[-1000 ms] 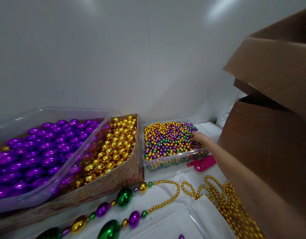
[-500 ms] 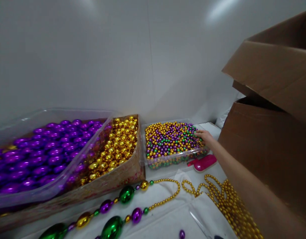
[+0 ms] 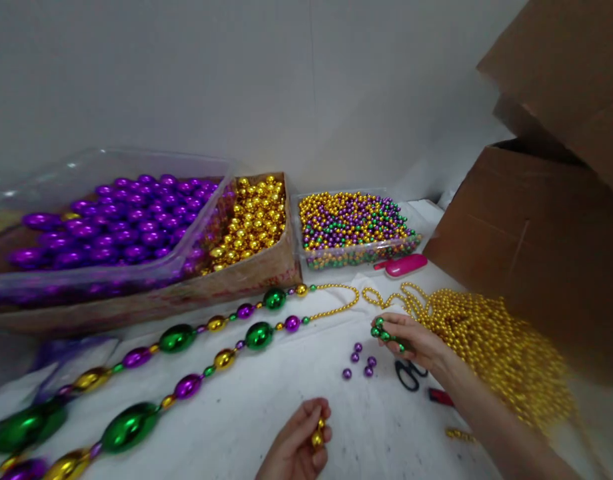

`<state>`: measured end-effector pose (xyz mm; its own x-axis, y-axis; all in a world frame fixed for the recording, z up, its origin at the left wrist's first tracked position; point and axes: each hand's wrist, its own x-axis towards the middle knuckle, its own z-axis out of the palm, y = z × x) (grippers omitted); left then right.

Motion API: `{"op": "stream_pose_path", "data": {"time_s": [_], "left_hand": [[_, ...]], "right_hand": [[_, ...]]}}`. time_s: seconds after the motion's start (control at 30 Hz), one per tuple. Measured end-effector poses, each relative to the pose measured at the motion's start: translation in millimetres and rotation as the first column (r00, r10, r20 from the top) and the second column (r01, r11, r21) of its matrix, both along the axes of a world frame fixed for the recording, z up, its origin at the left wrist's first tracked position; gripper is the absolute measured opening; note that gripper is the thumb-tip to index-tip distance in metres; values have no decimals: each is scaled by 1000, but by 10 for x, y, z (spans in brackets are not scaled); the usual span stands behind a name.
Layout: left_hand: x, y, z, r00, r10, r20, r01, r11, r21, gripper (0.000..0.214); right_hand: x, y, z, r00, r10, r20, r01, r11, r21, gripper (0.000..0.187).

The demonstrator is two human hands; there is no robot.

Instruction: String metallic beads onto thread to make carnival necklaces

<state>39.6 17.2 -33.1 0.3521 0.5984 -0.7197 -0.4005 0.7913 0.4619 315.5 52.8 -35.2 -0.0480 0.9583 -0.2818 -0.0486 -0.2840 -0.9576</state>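
Observation:
Several small green beads [image 3: 379, 331] are in the closed fingers of my right hand [image 3: 409, 339], above the white table. My left hand [image 3: 301, 440], low in the middle, has its fingers curled around gold beads [image 3: 317, 437]. Between the two hands lie several loose purple beads [image 3: 369, 367]. To the left stretches a strung necklace [image 3: 176, 339] of large green, purple and gold beads, ending in a loop of small gold beads [image 3: 357, 293]. Black-handled scissors [image 3: 407, 375] rest under my right forearm, their blades hidden.
A clear tub of mixed small beads [image 3: 356, 220] stands at the back. Left of it are a carton of gold beads [image 3: 256, 220] and a tub of purple beads [image 3: 131, 220]. A pink case [image 3: 406, 265], a heap of gold bead strands [image 3: 496, 353] and cardboard boxes [image 3: 511, 233] sit right.
My right hand has come back from the tub of mixed beads toward me, now with green beads. My left hand has come into view with gold beads. The camera has tilted down.

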Motion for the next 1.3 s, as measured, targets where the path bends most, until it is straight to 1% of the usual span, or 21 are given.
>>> {"op": "stream_pose_path", "data": {"time_s": [0.07, 0.13, 0.17, 0.23, 0.3, 0.37, 0.4, 0.43, 0.47, 0.53, 0.57, 0.6, 0.67, 0.7, 0.77, 0.83, 0.93, 1.0, 1.13, 1.23, 1.3], "left_hand": [[-1, -81, 45, 1000, -6, 19, 5, 1000, 24, 30], [-15, -159, 61, 1000, -9, 21, 8, 999, 41, 28], [-24, -197, 56, 1000, -13, 18, 12, 998, 54, 28], [-32, -261, 22, 999, -35, -17, 36, 994, 99, 26], [-15, -301, -32, 990, -84, -116, 105, 977, 184, 24], [38, -305, -92, 943, -134, -305, 228, 927, 297, 21], [79, -292, -121, 900, -129, -416, 298, 879, 373, 18], [129, -267, -148, 850, -96, -519, 371, 808, 457, 16], [188, -232, -176, 800, -37, -599, 439, 717, 542, 13], [319, -133, -239, 725, 114, -679, 549, 499, 670, 13], [386, -73, -279, 694, 185, -695, 595, 397, 699, 16], [450, -9, -324, 661, 249, -707, 634, 318, 705, 19], [557, 115, -426, 588, 375, -717, 701, 206, 683, 25], [596, 168, -476, 554, 430, -713, 729, 165, 665, 27], [644, 242, -556, 504, 502, -703, 770, 107, 629, 29], [657, 273, -596, 482, 513, -710, 796, 81, 599, 29], [645, 272, -597, 471, 497, -729, 812, 78, 578, 28], [638, 265, -588, 467, 502, -727, 815, 75, 575, 28], [639, 270, -607, 460, 539, -705, 808, 76, 584, 28], [642, 287, -644, 458, 578, -676, 795, 73, 602, 29], [642, 299, -664, 468, 579, -668, 790, 65, 610, 31]], "right_hand": [[-156, -190, -59, 991, 19, 134, -17, 1000, -17, 25], [-268, -382, -93, 954, 5, 301, -7, 1000, 5, 15], [-313, -472, -105, 922, -15, 388, 6, 1000, 26, 12], [-387, -613, -129, 835, -74, 545, 40, 997, 73, 13], [-450, -670, -158, 733, -137, 667, 80, 990, 115, 17], [-509, -629, -189, 636, -179, 751, 110, 984, 142, 21], [-536, -582, -202, 594, -191, 782, 118, 982, 150, 22], [-561, -524, -213, 557, -197, 807, 121, 980, 156, 22], [-582, -462, -222, 527, -199, 826, 119, 980, 160, 22], [-611, -355, -236, 482, -195, 854, 104, 981, 166, 21], [-615, -316, -243, 468, -192, 863, 95, 981, 167, 21], [-612, -291, -252, 459, -189, 868, 86, 982, 168, 22], [-587, -281, -277, 455, -186, 871, 71, 982, 173, 28], [-569, -293, -292, 460, -189, 868, 66, 982, 179, 34], [-531, -339, -328, 479, -207, 853, 64, 977, 201, 45], [-500, -396, -367, 506, -239, 828, 76, 969, 233, 54], [-466, -470, -419, 547, -301, 781, 118, 951, 284, 59], [-446, -508, -440, 563, -346, 751, 156, 936, 314, 55], [-435, -597, -432, 578, -422, 698, 215, 904, 368, 41], [-458, -704, -394, 570, -477, 669, 259, 877, 405, 36], [-460, -777, -368, 552, -508, 661, 288, 860, 421, 33]]}}
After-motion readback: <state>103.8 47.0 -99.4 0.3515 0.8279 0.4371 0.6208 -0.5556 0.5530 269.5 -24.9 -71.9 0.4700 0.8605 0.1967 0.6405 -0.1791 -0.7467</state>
